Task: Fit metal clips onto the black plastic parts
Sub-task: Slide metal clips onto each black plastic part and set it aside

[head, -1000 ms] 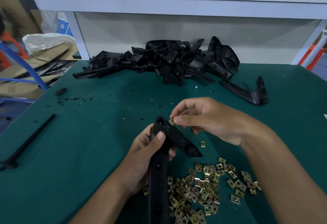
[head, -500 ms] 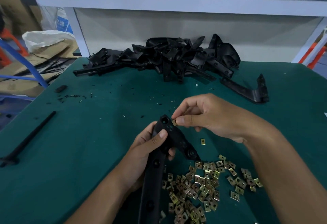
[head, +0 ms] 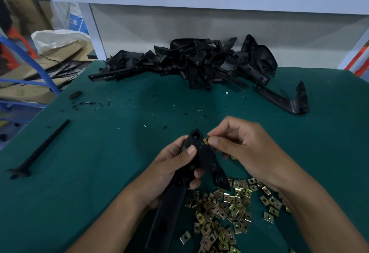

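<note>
Pinched between thumb and forefinger, my right hand (head: 239,147) holds one metal clip (head: 205,140) against the right edge of the black plastic part (head: 201,157), just below the round hole at its far end. My left hand (head: 175,171) is wrapped tight around the part's middle, thumb pressed on its upper face, tipping the far end up off the green table (head: 99,163) so the long stem runs back toward me.

Most of the clip is hidden behind my fingertips, so I cannot tell whether its mouth is already over the edge or only touching it. To my mind this is the seating step: the clip must slide squarely on until its hole lines up with one in the plastic.

What could go wrong: if I push at an angle, the clip may cock sideways and jam, or spring out of my pinch and drop. It would probably land in the loose clips (head: 225,208) scattered near me on the right. If my left grip loosens, the part could twist under the push and the edge slip away.

At the far side, the pile of black parts (head: 189,61) waits, with one separate bracket (head: 283,99) lying to its right.
</note>
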The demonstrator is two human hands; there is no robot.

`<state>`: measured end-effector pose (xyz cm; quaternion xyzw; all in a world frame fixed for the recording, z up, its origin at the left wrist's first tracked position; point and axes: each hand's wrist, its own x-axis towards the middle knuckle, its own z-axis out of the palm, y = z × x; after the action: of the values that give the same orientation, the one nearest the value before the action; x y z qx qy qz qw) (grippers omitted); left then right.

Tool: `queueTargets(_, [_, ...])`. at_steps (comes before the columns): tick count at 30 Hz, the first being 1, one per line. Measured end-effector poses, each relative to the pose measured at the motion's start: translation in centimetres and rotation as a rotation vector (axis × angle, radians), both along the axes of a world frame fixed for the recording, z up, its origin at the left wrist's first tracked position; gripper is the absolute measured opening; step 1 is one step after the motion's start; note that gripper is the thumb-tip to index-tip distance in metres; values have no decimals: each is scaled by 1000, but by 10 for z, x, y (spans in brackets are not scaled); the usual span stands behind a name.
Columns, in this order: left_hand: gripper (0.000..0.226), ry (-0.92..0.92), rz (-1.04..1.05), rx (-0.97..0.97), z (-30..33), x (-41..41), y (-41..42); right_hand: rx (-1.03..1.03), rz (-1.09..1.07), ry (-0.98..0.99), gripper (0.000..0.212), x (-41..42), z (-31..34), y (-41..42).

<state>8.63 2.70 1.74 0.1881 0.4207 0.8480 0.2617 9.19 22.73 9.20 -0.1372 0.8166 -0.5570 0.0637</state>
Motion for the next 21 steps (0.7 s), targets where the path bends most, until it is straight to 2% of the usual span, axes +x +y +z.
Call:
queueTargets(9, [34, -34, -13, -19, 1, 3, 0, -42, -73, 21, 17, 9, -3, -2])
queueTargets(15, [37, -7, -74, -23, 3, 5, -2, -263, -49, -285, 16, 11, -3, 1])
queueTargets(18, [38, -7, -155, 9, 5, 6, -3, -385, 45, -451, 19, 11, -1, 5])
queueTargets(21, [29, -10, -202, 10, 6, 7, -5, -403, 80, -493, 15, 13, 0, 8])
